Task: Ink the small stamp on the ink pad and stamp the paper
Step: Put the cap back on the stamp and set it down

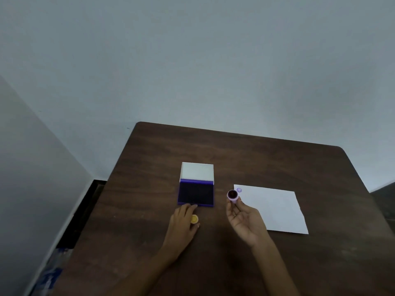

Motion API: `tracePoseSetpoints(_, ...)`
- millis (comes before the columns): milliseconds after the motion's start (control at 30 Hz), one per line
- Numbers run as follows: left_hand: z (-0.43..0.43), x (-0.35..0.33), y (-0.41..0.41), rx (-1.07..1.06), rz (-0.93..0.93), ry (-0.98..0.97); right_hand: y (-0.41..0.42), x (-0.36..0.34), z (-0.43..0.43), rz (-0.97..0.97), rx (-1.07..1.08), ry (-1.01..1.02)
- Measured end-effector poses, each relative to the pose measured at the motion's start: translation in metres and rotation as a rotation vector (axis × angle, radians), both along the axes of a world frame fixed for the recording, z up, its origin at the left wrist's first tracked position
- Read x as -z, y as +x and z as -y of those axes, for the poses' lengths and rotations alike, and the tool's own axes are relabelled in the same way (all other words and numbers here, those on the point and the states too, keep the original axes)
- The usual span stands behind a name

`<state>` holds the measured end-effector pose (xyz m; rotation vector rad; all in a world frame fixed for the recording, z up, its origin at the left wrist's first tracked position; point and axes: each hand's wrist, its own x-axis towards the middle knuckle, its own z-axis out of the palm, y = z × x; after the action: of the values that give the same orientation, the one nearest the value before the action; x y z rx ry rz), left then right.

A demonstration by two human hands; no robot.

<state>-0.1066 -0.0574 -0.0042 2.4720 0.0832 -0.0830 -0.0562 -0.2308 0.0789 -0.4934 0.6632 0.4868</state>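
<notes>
My right hand (244, 221) holds a small pale-purple stamp (232, 196) in its fingertips, the dark inked face turned up toward me, just left of the white paper (275, 210). The paper bears one purple round print (239, 190) at its far left corner. The ink pad (196, 194) lies open in the middle of the table, its dark blue surface showing and its white lid (197, 171) raised behind. My left hand (183, 223) lies flat with fingertips on the pad's near edge; a small yellow cap (194, 219) sits by its thumb.
The dark brown wooden table (235, 263) stands against a pale wall, with its left edge running diagonally and a gap to the floor beside it. A blue and clear bag (51, 272) lies on the floor at the lower left.
</notes>
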Motion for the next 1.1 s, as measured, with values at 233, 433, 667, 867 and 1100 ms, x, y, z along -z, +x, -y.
tracePoseSetpoints(233, -0.007, -0.001, 0.006, 0.091, -0.081, -0.012, -0.017, 0.004, -0.024, -0.031, -0.009, -0.014)
tracePoseSetpoints(433, -0.009, -0.014, 0.012, -0.162, -0.073, -0.345, -0.026, 0.012, -0.031, -0.014, -0.009, -0.089)
tracePoseSetpoints(667, -0.020, -0.052, 0.012, -0.496, -0.456, -1.506, -0.030, 0.018, -0.044, 0.195, -0.084, -0.413)
tracePoseSetpoints(867, -0.024, -0.061, 0.005, -0.410, -0.492, -1.634, -0.035, 0.011, -0.056, 0.378, -0.181, -0.769)
tracePoseSetpoints(1100, -0.027, -0.063, 0.000, -0.444, -0.479, -1.652, -0.040, 0.011, -0.064, 0.419, -0.224, -0.950)
